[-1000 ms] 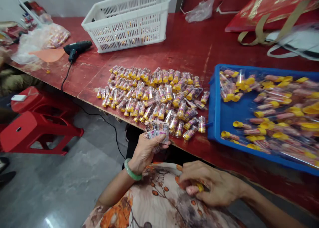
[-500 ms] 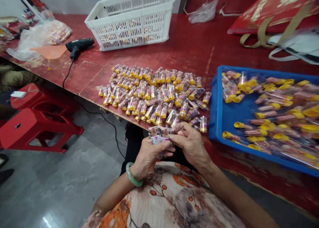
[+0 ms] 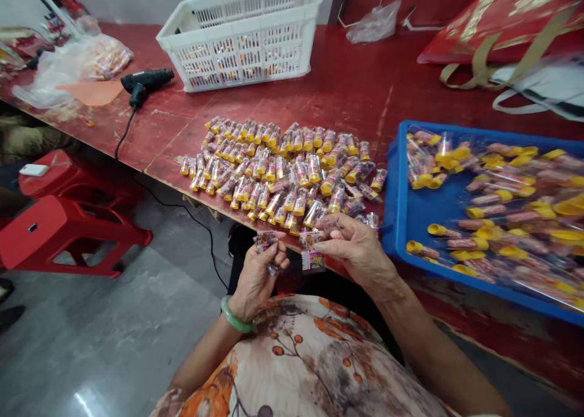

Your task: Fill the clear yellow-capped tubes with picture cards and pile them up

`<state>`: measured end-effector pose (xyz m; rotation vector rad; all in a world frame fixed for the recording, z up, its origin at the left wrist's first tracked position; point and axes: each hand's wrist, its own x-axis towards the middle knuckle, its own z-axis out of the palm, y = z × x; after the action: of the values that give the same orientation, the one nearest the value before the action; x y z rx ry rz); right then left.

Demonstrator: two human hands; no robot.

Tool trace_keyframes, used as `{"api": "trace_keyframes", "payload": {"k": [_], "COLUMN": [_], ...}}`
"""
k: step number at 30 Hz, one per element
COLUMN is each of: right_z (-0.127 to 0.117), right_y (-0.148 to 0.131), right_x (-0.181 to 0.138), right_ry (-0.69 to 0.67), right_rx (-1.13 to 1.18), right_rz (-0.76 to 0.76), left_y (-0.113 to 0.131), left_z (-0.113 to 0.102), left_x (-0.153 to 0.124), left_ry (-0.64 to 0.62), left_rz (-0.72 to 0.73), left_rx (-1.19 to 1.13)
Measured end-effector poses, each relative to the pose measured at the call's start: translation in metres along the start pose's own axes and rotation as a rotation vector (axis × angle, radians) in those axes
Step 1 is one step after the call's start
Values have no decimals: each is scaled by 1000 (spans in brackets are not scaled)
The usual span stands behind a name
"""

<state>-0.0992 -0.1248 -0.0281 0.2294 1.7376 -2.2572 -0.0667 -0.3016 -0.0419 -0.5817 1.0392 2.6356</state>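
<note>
My left hand (image 3: 258, 271), with a green bangle on the wrist, is closed round a small stack of printed stickers (image 3: 266, 241) just below the table edge. My right hand (image 3: 358, 247) pinches a single printed sticker (image 3: 312, 253) that hangs from my fingertips, a little to the right of the stack. Right behind both hands, a pile of several small clear tubes with yellow caps (image 3: 283, 165) lies on the red table (image 3: 347, 95). To the right stands a blue tray (image 3: 399, 213) holding several longer tubes with yellow caps.
A white slatted crate (image 3: 241, 34) stands at the back of the table. A black glue gun (image 3: 143, 81) with its cord lies to the left, beside plastic bags (image 3: 68, 67). Red stools (image 3: 59, 222) stand on the floor at left. A red bag (image 3: 497, 16) lies at back right.
My right hand came up from my lap to the stack, then pulled one sticker off to the right. My left hand turned slightly and kept the stack.
</note>
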Motion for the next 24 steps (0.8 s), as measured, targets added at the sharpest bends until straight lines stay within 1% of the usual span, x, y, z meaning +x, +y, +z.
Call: {"api": "trace_keyframes", "payload": {"k": [2,3,6,9,11,13,16,19,21,24], "right_z": [1,3,9,14,12,5,-10,-16,-13,-2], "right_y": [-2,-3,-4,-5,-5,-5,-2,3,8,15], "right_x": [2,3,5,8,7,2,-14,-34,-46,-54], "right_ry": [-23,-30,-45,-54,-56,-59,-108,-176,-155,-77], "right_rx": [-41,-66,-133,-194,-242,-286,-393,-590,-693,-746], "right_rz": [10,5,-37,-84,-117,-163,-302,-491,-634,-823], "left_y": [4,5,8,9,10,11,14,14,13,10], "left_z": [1,2,10,16,16,15,11,11,12,13], "left_x": [3,3,1,-2,-3,-2,-1,-2,-4,-6], "left_ry": [5,8,5,-53,-60,-10,79,122,136,133], "left_rz": [-12,-22,-6,-20,-37,-25,28,79,98,113], "left_rx": [-46,-29,175,359,392,377,286,210,195,193]}}
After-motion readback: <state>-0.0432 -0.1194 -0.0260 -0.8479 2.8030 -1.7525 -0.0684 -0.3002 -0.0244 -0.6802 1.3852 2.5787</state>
